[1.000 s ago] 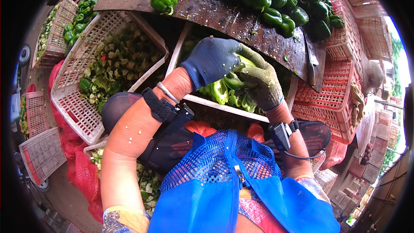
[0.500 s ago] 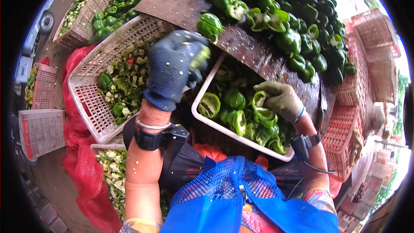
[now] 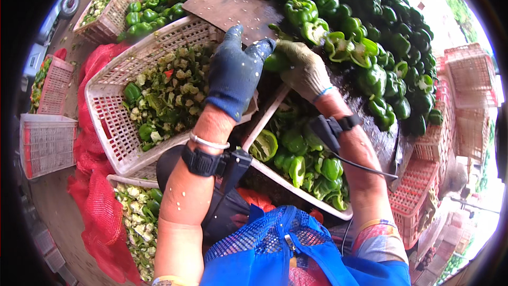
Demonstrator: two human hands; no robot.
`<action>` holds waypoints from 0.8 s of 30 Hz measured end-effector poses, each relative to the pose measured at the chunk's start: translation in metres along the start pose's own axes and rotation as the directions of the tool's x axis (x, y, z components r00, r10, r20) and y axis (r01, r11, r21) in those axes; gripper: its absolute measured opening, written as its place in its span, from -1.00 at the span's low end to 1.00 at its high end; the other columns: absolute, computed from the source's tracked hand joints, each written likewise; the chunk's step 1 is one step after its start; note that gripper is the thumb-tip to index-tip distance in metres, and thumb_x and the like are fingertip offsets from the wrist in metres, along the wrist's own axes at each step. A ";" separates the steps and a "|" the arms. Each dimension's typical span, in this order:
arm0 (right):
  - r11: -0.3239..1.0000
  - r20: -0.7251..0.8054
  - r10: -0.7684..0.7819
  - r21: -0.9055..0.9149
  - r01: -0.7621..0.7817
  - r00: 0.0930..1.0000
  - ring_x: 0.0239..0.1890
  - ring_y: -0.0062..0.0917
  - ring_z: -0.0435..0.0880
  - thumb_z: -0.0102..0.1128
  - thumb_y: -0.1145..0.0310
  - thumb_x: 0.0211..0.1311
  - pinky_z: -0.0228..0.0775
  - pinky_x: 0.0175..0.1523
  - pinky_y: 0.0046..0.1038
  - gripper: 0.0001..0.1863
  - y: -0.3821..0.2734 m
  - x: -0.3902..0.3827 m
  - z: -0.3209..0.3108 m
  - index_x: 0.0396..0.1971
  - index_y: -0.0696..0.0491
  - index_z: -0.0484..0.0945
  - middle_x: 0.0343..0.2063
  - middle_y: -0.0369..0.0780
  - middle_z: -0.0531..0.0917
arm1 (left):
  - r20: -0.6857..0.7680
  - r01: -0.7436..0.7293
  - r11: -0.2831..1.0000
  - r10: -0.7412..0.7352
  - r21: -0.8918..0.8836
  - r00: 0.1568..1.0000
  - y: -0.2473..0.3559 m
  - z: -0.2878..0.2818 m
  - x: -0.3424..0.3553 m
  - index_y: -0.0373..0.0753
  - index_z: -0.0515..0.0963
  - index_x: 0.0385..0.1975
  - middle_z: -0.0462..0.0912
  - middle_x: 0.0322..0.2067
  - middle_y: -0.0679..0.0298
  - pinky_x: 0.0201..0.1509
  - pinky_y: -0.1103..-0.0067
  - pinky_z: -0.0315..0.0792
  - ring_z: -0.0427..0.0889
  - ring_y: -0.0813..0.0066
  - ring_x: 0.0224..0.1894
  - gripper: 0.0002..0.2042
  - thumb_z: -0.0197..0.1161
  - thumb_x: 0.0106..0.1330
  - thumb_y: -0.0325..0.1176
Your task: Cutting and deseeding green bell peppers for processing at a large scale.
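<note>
My right hand (image 3: 304,66), in a cream knit glove, is closed around a green bell pepper (image 3: 275,63) above the wet dark board. Right beside it is my left hand (image 3: 238,71) in a blue glove, thumb and fingers apart, its tip near the pepper. Seeds stick to the blue glove. Below my right hand stands a white crate (image 3: 296,185) of hollowed and halved green peppers (image 3: 332,169). Left of my left hand, a white slatted crate (image 3: 100,106) holds pepper cores and scraps (image 3: 169,85). The undersides of both hands are hidden.
A large heap of green peppers (image 3: 391,37) covers the board (image 3: 227,8) at the far right. More peppers (image 3: 153,13) lie at the far left. Red mesh sacks (image 3: 98,180) and another crate of cores (image 3: 137,206) stand at left; stacked pink crates (image 3: 415,196) at right.
My right hand has risen from the crate of cut peppers to the board and now holds a whole-looking pepper. My left hand has shifted right beside it and its fingers have spread.
</note>
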State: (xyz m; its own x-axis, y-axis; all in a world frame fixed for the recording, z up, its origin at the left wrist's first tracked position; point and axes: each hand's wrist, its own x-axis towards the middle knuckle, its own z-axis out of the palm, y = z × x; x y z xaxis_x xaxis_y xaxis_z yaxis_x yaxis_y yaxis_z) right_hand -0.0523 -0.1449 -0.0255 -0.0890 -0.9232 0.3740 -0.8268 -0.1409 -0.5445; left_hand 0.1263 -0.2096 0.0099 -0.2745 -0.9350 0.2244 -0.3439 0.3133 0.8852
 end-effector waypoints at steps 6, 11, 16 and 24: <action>0.622 -0.078 0.544 0.706 -0.339 0.835 0.01 -0.45 0.62 0.37 0.63 0.06 0.56 0.09 -0.39 -0.19 -0.066 -0.083 -0.076 0.37 0.09 0.26 0.06 -0.13 0.55 | 0.763 0.667 0.495 -0.013 -0.557 0.646 0.036 0.022 -0.043 -0.34 0.59 -0.04 0.70 -0.24 0.26 -0.11 0.63 0.56 0.65 0.57 -0.23 -0.72 0.27 0.34 -0.32; 0.213 0.022 0.757 0.937 -0.278 0.653 -0.14 -0.53 0.64 0.21 0.37 0.27 0.58 -0.07 -0.44 -0.42 -0.098 -0.156 -0.075 0.28 0.12 0.32 -0.07 -0.22 0.58 | 0.505 0.253 0.752 0.122 -0.608 0.854 0.054 0.065 -0.102 -0.43 0.52 0.03 0.71 -0.22 0.18 -0.08 0.58 0.56 0.65 0.54 -0.19 -0.67 0.31 0.31 -0.44; 0.281 0.021 0.744 0.897 -0.341 0.668 -0.23 -0.57 0.69 0.32 0.41 0.16 0.61 -0.18 -0.50 -0.50 -0.094 -0.192 -0.094 0.12 0.15 0.47 -0.15 -0.24 0.66 | 0.642 0.120 0.851 0.286 -0.512 0.712 0.078 0.067 -0.121 -0.38 0.54 0.07 0.68 -0.16 0.22 -0.01 0.61 0.52 0.61 0.61 -0.14 -0.66 0.28 0.30 -0.48; 0.318 0.213 0.793 0.654 -0.686 0.571 -0.58 -0.59 0.60 0.33 0.51 0.06 0.49 -0.46 -0.53 -0.69 -0.085 -0.243 -0.144 -0.15 0.17 0.55 -0.49 -0.26 0.62 | 0.839 0.116 0.889 0.365 -0.442 0.403 0.086 0.067 -0.117 -0.39 0.61 -0.04 0.72 -0.22 0.21 -0.04 0.61 0.53 0.64 0.58 -0.20 -0.68 0.29 0.18 -0.51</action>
State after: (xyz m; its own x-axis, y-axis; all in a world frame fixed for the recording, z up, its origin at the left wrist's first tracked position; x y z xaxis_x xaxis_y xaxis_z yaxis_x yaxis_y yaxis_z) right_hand -0.0402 0.1428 0.0380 -0.5881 -0.7148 -0.3784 0.1612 0.3549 -0.9209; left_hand 0.0684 -0.0623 0.0321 -0.9898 -0.1230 0.0713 0.0596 0.0964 0.9936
